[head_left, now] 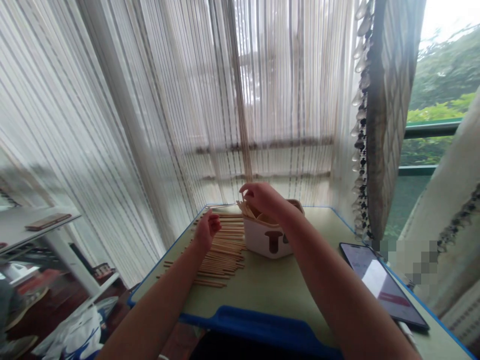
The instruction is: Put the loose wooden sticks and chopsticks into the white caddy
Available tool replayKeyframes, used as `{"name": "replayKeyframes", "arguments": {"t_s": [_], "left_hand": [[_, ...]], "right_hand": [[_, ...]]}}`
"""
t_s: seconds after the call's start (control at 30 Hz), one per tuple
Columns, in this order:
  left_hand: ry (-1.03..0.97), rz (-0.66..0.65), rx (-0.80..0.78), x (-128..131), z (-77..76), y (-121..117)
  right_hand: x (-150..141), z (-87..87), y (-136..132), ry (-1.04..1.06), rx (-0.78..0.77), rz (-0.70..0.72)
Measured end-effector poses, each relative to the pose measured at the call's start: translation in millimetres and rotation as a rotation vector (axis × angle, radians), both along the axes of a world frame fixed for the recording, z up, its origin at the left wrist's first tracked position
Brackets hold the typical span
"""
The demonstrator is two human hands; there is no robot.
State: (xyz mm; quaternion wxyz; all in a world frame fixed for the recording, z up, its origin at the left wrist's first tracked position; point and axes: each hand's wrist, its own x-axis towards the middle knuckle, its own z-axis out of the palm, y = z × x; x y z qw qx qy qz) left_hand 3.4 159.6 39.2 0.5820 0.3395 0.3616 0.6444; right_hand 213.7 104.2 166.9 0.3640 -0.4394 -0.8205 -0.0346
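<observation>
Many thin wooden chopsticks (225, 257) lie side by side on the small table, roughly parallel. My left hand (208, 230) is at their far left part, fingers curled in; whatever may be between them is hidden. To the right of the chopsticks stands a white holder (258, 240) with a tan rim, pale wooden pieces (247, 210) sticking out of it. Above its far left side is my right hand (258, 195), bent down at the wrist with thumb and fingers pinched. What this pinch holds is too small to make out. My right forearm covers part of the holder.
The pale table (262, 290) has a blue edge with a raised blue lip (258, 320) nearest me. A phone (382, 285) with a cable lies along the right edge. String curtains (168, 125) hang behind; a white side table (56, 225) stands at left.
</observation>
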Motion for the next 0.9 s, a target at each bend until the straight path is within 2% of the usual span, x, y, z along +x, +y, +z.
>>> {"name": "replayKeyframes", "arguments": {"t_s": [0.07, 0.13, 0.27, 0.33, 0.5, 0.67, 0.77, 0.9], "left_hand": [[0.028, 0.007, 0.009, 0.4, 0.9, -0.6], [0.158, 0.036, 0.051, 1.7, 1.3, -2.5], [0.661, 0.045, 0.336, 7.2, -1.7, -11.2], [0.821, -0.001, 0.457, 10.5, -4.7, -16.0], [0.902, -0.075, 0.462, 14.0, -10.7, -19.1], [1.122, -0.039, 0.631, 10.8, -12.9, -14.8], [1.228, -0.024, 0.709, 9.7, -14.2, -13.8], [1.29, -0.017, 0.725, 9.7, -14.8, -13.9]], "right_hand": [[-0.1, -0.1, -0.3, -0.014, 0.011, -0.008], [1.6, 1.9, -2.3, -0.022, 0.033, -0.01], [6.5, 5.7, -6.2, -0.014, 0.054, -0.018], [7.8, 5.6, -6.7, -0.031, 0.057, -0.029], [4.1, 2.3, -7.2, -0.042, 0.02, -0.032], [-2.7, -1.7, -6.9, -0.036, 0.023, 0.068], [-3.6, -2.8, -6.0, -0.078, -0.009, 0.039], [-1.3, -0.9, -7.5, -0.105, -0.013, 0.017]]}}
